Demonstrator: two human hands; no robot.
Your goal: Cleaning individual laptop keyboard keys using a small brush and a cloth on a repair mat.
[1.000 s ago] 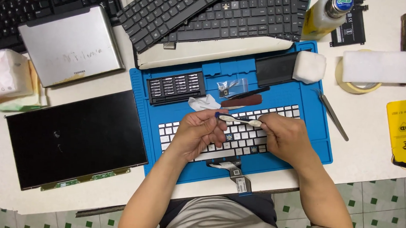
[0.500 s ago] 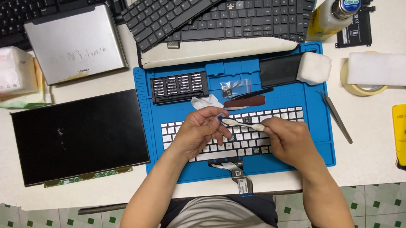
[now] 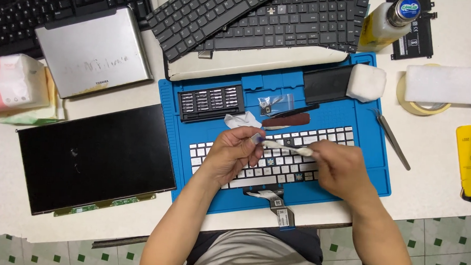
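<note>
Currently I am gripping a slim white brush (image 3: 288,147) with both the left hand (image 3: 234,153) and right hand (image 3: 340,169) closed, just above the white keyboard (image 3: 271,160) on the blue mat (image 3: 363,117); cleaning looks midway, most keys untouched.

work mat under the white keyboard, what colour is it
Bright blue; the work mat shows clearly in the head view, its only view.

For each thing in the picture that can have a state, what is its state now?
left hand: pinches one end of the white tool
right hand: grips the tool's handle
white tool: held level above the white keyboard
white keyboard: flat on the blue mat, ribbon cable loose
blue mat: flat on the table
bit case: open, bits showing
bottle: capped
screen panel: dark, lying flat
</note>
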